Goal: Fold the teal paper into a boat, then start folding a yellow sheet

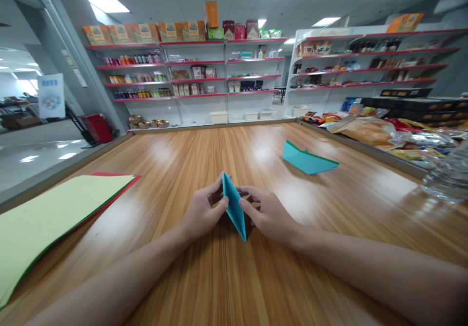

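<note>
A folded piece of blue paper point(234, 205) is held up between my two hands, just above the middle of the wooden table point(175, 277). It looks like a narrow pocket, its edges slightly apart at the top. My left hand point(204, 209) grips its left side, thumb on the near face and fingers behind. On the other side, my right hand point(268, 211) pinches the paper with thumb and fingers. Some fingertips are hidden behind it. Farther right on the table lies another folded paper piece point(310, 161), light blue with a green edge.
At the left lies a stack of coloured sheets point(66, 209), pale yellow on top with green and red below. A clear plastic container point(448, 175) stands at the right edge. Snack packets point(376, 133) lie beyond the table's right rim, and stocked shelves point(197, 63) stand behind.
</note>
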`<control>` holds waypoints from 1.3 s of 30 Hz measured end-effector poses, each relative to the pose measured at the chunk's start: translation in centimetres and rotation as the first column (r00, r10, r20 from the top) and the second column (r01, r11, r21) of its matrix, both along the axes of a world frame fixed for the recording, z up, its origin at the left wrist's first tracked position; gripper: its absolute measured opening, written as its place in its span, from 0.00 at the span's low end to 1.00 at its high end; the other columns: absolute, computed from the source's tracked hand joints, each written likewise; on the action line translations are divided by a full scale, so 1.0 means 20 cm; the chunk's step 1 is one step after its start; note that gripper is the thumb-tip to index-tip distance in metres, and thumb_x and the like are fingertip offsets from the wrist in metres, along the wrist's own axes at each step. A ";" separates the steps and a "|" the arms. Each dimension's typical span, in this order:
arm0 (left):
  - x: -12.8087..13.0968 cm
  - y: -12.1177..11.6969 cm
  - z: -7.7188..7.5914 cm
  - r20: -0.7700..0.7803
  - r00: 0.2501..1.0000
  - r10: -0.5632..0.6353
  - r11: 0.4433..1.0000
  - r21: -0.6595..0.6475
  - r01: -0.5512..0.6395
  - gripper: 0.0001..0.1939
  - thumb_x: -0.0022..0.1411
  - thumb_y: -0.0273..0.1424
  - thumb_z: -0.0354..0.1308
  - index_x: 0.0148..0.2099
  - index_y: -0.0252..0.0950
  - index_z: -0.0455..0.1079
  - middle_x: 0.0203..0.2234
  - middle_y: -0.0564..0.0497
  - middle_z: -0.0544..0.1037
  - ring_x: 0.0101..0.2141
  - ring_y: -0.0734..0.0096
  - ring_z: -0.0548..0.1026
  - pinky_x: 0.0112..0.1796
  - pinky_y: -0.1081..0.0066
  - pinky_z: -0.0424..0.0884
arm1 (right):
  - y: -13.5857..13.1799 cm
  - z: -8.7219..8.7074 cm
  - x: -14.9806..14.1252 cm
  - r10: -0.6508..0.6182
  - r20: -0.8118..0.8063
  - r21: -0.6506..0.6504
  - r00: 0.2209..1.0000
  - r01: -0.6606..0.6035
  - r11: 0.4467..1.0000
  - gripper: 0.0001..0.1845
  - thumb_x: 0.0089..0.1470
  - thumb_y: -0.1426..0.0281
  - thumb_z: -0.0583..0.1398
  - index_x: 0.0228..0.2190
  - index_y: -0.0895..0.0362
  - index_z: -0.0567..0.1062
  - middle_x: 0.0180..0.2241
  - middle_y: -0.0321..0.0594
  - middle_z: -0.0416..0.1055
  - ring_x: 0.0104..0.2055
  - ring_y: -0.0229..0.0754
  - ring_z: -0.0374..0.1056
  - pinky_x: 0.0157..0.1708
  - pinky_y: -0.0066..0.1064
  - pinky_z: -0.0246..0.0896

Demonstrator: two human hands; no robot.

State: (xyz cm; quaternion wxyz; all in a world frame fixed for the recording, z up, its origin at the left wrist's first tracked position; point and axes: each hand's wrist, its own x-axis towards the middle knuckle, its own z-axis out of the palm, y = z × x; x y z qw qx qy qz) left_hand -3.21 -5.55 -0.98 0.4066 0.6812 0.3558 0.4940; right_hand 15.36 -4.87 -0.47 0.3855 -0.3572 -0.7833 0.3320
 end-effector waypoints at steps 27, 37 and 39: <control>-0.03 0.00 0.05 -0.207 0.973 -0.102 0.978 0.156 0.136 0.26 0.55 0.18 0.51 0.56 0.37 0.68 0.49 0.47 0.75 0.49 0.58 0.72 0.47 0.62 0.70 | 0.00 0.01 0.03 0.069 0.021 0.289 0.997 -0.072 0.955 0.32 0.48 0.82 0.54 0.55 0.51 0.64 0.47 0.45 0.63 0.43 0.43 0.65 0.30 0.30 0.68; -0.02 0.01 0.01 -0.063 0.989 -0.131 0.991 0.027 0.133 0.25 0.57 0.20 0.52 0.57 0.37 0.68 0.49 0.46 0.76 0.49 0.59 0.73 0.49 0.61 0.70 | 0.02 -0.02 0.02 0.029 -0.006 0.219 1.000 -0.027 0.975 0.30 0.51 0.80 0.53 0.55 0.49 0.66 0.47 0.44 0.64 0.44 0.42 0.66 0.33 0.30 0.68; -0.02 0.00 0.01 -0.030 0.996 -0.089 0.994 0.062 0.091 0.24 0.57 0.20 0.53 0.57 0.36 0.67 0.51 0.45 0.73 0.53 0.59 0.70 0.53 0.60 0.66 | 0.02 -0.02 0.02 0.008 -0.052 0.121 0.999 -0.002 0.993 0.27 0.55 0.75 0.54 0.56 0.51 0.65 0.48 0.46 0.65 0.43 0.43 0.67 0.33 0.31 0.68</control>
